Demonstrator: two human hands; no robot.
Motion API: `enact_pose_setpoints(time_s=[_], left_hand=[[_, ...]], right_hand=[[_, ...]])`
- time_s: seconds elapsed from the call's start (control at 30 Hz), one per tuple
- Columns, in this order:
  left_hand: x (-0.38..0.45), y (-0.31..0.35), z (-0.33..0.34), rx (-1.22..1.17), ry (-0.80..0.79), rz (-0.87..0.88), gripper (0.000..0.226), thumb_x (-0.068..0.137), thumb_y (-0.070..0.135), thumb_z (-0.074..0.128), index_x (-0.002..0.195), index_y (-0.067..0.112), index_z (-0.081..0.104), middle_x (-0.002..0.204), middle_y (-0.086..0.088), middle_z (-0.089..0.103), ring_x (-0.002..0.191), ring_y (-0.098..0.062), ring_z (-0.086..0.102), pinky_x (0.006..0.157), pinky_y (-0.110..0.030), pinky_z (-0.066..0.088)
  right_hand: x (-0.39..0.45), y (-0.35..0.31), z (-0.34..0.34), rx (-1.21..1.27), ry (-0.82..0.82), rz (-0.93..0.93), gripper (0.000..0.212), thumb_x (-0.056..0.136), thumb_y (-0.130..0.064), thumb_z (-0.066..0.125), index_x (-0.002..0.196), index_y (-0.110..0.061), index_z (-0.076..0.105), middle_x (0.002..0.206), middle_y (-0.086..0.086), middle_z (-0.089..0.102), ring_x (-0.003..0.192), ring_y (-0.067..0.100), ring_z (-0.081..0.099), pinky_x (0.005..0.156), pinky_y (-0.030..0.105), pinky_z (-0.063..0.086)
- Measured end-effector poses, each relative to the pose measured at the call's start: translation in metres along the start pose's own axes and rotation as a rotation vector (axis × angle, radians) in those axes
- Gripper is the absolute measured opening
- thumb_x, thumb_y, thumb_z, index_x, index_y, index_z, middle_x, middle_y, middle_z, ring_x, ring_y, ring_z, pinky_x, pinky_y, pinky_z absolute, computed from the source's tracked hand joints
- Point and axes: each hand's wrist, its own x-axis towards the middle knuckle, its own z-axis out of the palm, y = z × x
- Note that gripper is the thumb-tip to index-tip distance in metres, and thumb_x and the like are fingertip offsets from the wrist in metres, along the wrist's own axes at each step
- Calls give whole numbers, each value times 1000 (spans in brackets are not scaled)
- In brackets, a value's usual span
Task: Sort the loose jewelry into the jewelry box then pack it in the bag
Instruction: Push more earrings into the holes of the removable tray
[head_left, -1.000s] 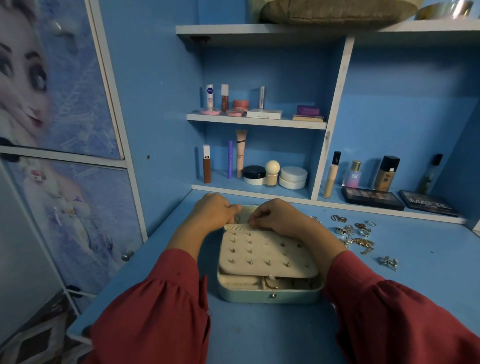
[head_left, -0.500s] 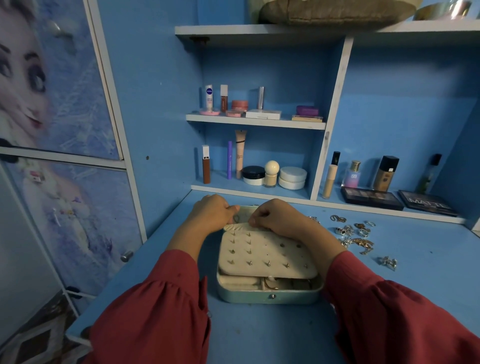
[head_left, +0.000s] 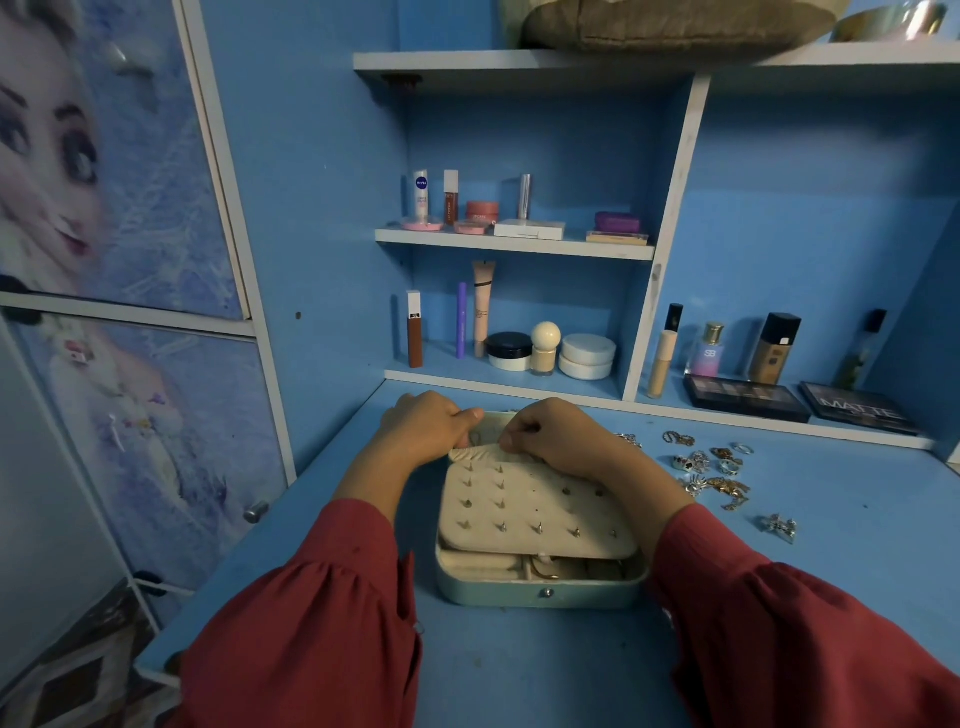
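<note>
A pale mint, round-cornered metal jewelry box sits open in the middle of the blue painted desk, close in front of the person so both hands can work over it. Lying across its top is a cream padded earring panel dotted with small studs and tilted up at the far edge, so the compartments beneath show only at the near side, where a gold piece is just visible.

Both hands are at that far edge. The left hand has its fingers curled, with the thumb against the panel's rolled rim; the right hand is also curled, and pinches the same rim from the other side. A grip from 2 sides probably keeps the floppy panel level while it is lifted or seated — which of the 2 cannot be told.

The loose gold and silver jewelry lies scattered on the desk just right of the box, within easy reach of the right hand, with 1 silver piece set a little apart. So sorting looks unfinished. No bag is clearly in view.
</note>
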Motion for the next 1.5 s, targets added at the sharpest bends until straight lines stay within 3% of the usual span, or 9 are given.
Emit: enact_pose_setpoints(time_s=[0.13,0.27,0.4,0.5,0.57,0.9,1.27,1.4,1.5], left_hand=[[-2,5,2,-61,-73,-30,50,93,54,45,60,21,62,78,-3,64,101,-27,58,94,-43,47],[-6,9,-3,-195,-148,-62,45,95,49,47,67,18,64,94,-3,66,100,-21,57,93,-34,44],[-6,8,-3,-272,-87,-56,35,94,36,54,69,13,50,78,-4,51,75,-17,48,70,-29,38],[-1,6,1,-233,25,-61,27,83,23,61,66,16,41,70,-2,46,65,-17,43,64,-30,37],[-2,7,3,-209,1,-71,26,72,20,63,62,19,40,64,1,43,60,-15,42,60,-30,37],[-5,7,3,-231,-33,-53,22,77,16,69,79,16,47,82,-4,51,75,-17,49,67,-33,40],[-10,11,-1,-255,-38,-22,19,79,8,66,82,14,48,82,-7,48,71,-16,45,63,-29,37],[-3,7,4,-362,145,-49,13,78,21,65,80,17,53,88,-2,58,85,-19,57,74,-33,46],[-4,16,4,-564,244,25,8,83,17,67,83,17,59,85,0,60,79,-13,57,69,-24,47]], right_hand=[[2,0,1,-26,-4,-16,10,91,-27,61,83,-28,67,84,-13,61,85,9,55,81,28,45],[1,0,1,-32,-2,-18,9,91,-29,61,83,-29,66,84,-12,61,86,10,56,81,29,45],[0,0,1,-9,-9,3,11,90,-29,62,81,-31,68,85,-13,63,89,11,57,84,31,47],[-1,-1,1,2,-35,5,9,90,-25,63,85,-27,71,83,-16,62,87,7,56,81,25,44],[-1,-2,1,13,-46,0,9,90,-23,62,86,-26,70,80,-18,60,83,4,54,79,23,41],[-2,-2,1,16,-47,11,11,90,-22,62,89,-25,72,86,-13,63,87,6,55,82,23,43],[-4,-4,-1,17,-42,16,11,89,-23,62,92,-24,73,99,-6,67,96,12,57,91,30,47],[-9,-4,-7,30,-25,7,13,90,-20,61,93,-22,74,97,-7,69,91,9,59,82,23,47],[-15,3,-23,45,79,24,13,91,-18,62,97,-18,74,92,-10,67,78,0,56,65,10,41]])
